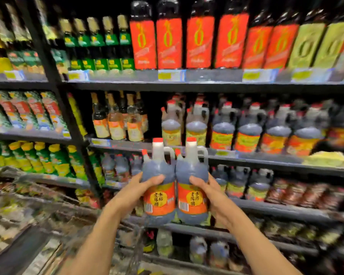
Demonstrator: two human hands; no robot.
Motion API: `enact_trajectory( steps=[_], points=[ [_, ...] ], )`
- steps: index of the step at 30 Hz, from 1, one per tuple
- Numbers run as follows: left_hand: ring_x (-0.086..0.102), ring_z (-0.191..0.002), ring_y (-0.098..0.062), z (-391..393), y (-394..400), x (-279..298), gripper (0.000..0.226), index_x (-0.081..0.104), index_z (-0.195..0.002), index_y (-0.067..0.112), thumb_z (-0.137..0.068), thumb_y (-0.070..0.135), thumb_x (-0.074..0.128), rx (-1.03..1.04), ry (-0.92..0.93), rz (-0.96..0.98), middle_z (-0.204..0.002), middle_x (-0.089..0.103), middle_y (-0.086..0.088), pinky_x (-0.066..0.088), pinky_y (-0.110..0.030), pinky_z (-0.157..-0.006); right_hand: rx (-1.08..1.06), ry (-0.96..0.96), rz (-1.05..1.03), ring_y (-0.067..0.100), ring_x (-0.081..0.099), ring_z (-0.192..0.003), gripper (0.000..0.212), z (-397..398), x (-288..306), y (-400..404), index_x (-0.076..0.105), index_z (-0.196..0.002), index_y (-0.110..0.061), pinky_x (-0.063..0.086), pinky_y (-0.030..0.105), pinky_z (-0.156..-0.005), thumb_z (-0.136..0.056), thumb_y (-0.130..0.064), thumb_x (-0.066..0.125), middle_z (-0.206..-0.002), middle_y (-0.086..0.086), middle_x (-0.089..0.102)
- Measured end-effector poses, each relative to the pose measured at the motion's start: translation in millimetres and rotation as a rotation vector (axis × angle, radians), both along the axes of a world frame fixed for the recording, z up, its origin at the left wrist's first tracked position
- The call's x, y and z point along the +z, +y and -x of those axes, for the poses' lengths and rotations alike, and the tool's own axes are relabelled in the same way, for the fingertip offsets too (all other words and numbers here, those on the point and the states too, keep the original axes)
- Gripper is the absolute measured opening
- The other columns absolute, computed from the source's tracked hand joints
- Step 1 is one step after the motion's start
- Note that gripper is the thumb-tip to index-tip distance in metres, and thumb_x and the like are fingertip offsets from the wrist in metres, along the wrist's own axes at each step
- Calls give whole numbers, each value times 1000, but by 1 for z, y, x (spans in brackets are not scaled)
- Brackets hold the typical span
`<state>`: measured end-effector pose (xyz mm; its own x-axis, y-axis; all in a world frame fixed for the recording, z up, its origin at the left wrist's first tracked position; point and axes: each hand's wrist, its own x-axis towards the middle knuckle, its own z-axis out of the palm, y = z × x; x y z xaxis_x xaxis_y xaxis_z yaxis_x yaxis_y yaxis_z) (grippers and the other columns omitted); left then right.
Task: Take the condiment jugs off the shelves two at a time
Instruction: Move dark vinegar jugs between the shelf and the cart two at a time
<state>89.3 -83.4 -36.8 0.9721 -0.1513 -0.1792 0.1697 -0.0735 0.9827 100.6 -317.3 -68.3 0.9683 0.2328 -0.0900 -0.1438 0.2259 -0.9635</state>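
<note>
Right now the left hand point(141, 187) is gripping the left jug point(159, 185) around its rounded shoulder, thumb across the front, while the right hand point(205, 189) is clasping the right jug point(192, 187) the same way from the other side. Both jugs are being held upright in the air, pressed together and touching along their inner sides, in front of the shelves and clear of them. Each is a translucent plastic jug with a bulbous body, a moulded loop handle, a red cap, dark liquid inside and a glossy orange label with yellow characters. Behind them, similar jugs are standing in a row along the front edge of the middle shelf point(246, 155), a dark metal ledge with price tags. Tall red-labelled bottles point(169, 42) are lining the upper shelf. A wire trolley point(48, 205) is sitting, blurred, towards the lower left.
</note>
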Motion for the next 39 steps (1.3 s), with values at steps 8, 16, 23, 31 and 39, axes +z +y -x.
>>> enact_trajectory(
  steps=[8,16,23,31,39],
  points=[
    [73,-103,-26,-46,-223,6,109,61,-129,24,-34,68,93,-250,-33,55,-115,76,-4,58,-45,-88,-264,-53,23,24,74,-105,58,23,10,-230,54,-137,-27,61,33,-77,-84,-27,76,-119,2,76],
    [75,-92,-21,-69,-409,10,81,63,-124,24,-53,56,88,-332,-37,80,-106,78,-1,59,-44,-78,-382,-49,86,23,74,-107,52,34,27,-416,55,-136,-27,60,30,-78,-89,-32,75,-120,1,76],
    [76,-88,-16,-78,-492,14,42,65,-119,20,-81,35,73,-371,-22,90,-99,79,0,58,-29,-68,-445,-23,113,23,74,-104,45,28,30,-487,60,-131,-21,61,31,-80,-88,-36,65,-115,3,77],
    [76,-88,-15,-99,-532,21,39,66,-116,24,-80,37,77,-311,-29,138,-99,79,4,57,-32,-72,-545,-6,93,27,75,-103,56,-2,33,-511,60,-131,-16,59,42,-88,-82,-39,73,-113,8,77],
    [76,-84,-12,-123,-563,32,46,69,-114,19,-78,43,81,-226,-41,156,-97,79,3,56,-30,-69,-609,-17,112,26,75,-102,70,-37,40,-528,61,-130,-16,57,51,-97,-73,-52,80,-112,7,78]
  ],
)
